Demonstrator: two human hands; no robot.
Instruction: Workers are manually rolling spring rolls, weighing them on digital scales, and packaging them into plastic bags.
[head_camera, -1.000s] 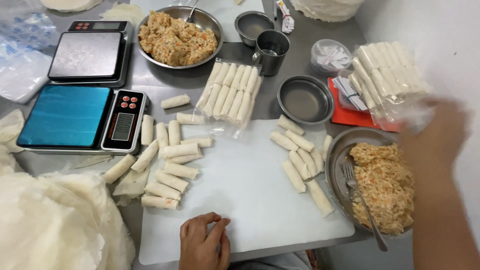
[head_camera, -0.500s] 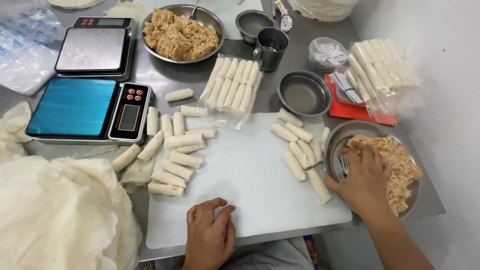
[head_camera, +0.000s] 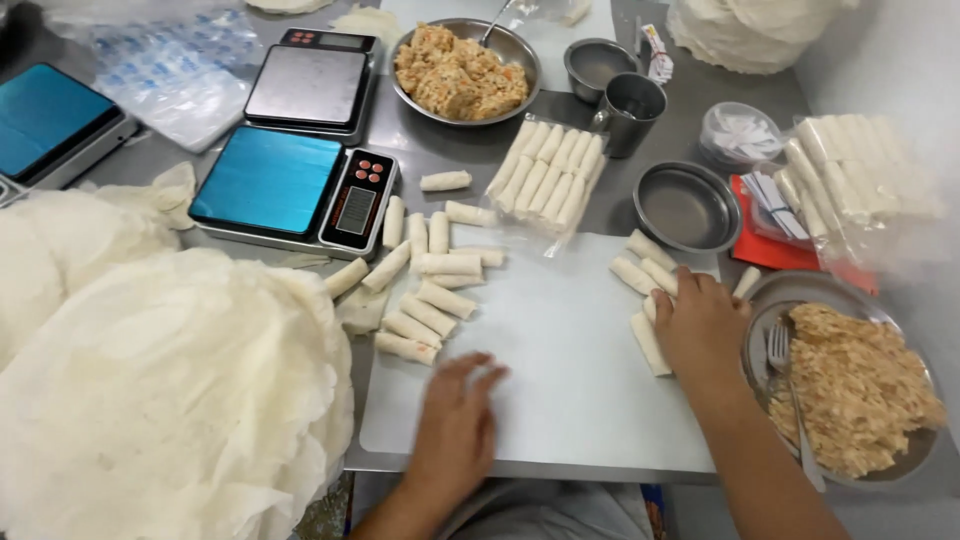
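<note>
Steel table: white board (head_camera: 560, 350), bowls of filling (head_camera: 465, 75) (head_camera: 860, 385), empty pan (head_camera: 686, 206). Left hand (head_camera: 455, 425) flat, fingers spread; right hand (head_camera: 700, 325) cupped over rolls (head_camera: 640, 275).

The middle of the white board (head_camera: 560, 350) is free; rolls (head_camera: 425, 290) at left, rolls (head_camera: 640, 275) at right, probably loose, block the sides.

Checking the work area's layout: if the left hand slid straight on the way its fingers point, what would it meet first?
Probably the nearest roll in the loose pile of spring rolls. The left hand lies flat on the white cutting board, fingers aimed up and slightly left; motion blur makes the exact line uncertain.
</note>
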